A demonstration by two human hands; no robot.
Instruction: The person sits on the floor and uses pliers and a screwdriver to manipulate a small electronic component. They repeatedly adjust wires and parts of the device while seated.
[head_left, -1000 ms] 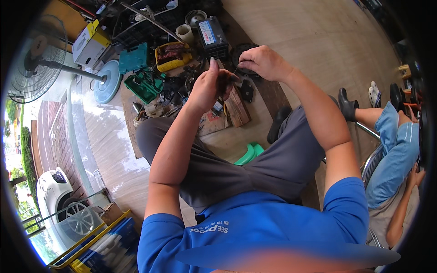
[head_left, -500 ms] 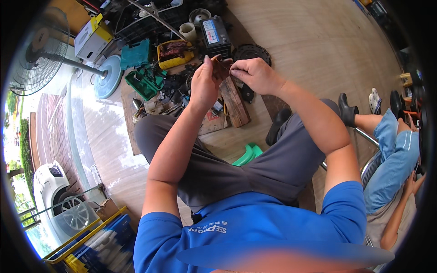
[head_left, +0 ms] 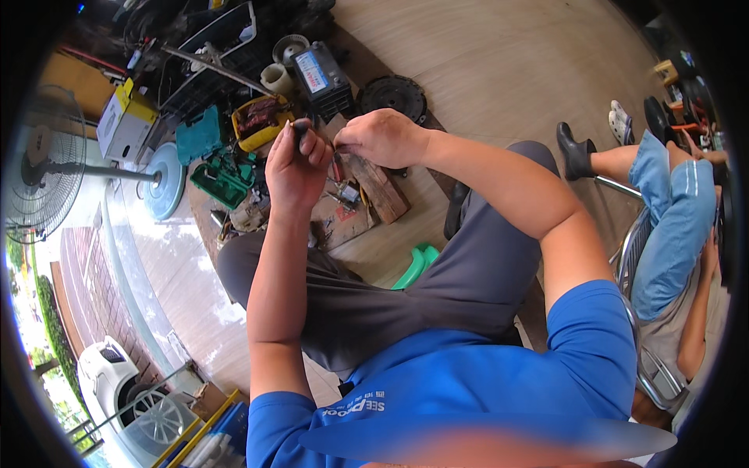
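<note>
My left hand [head_left: 298, 168] is closed, with a small dark piece [head_left: 300, 131] pinched between thumb and fingers; its exact kind is too small to tell. Just to its right, my right hand [head_left: 384, 137] has its fingers bent and pressed together. Whatever lies in them is hidden. The two hands are apart, raised above a low work board. Below the right hand lies a rough wooden block [head_left: 376, 189]. Small loose parts [head_left: 347, 192] are scattered beside the block, under the gap between my forearms.
Beyond my hands stand a car battery [head_left: 321, 80], a round dark plate [head_left: 392, 97] and a cut yellow container [head_left: 257, 123]. An open green case [head_left: 221, 183] lies left. A standing fan [head_left: 47, 156] is at far left. Another person's legs [head_left: 663, 218] are at right.
My hands have moved apart from the brownish piece they held together. The left hand now shows a small dark piece. The whole view has shifted, with the bench things further left.
</note>
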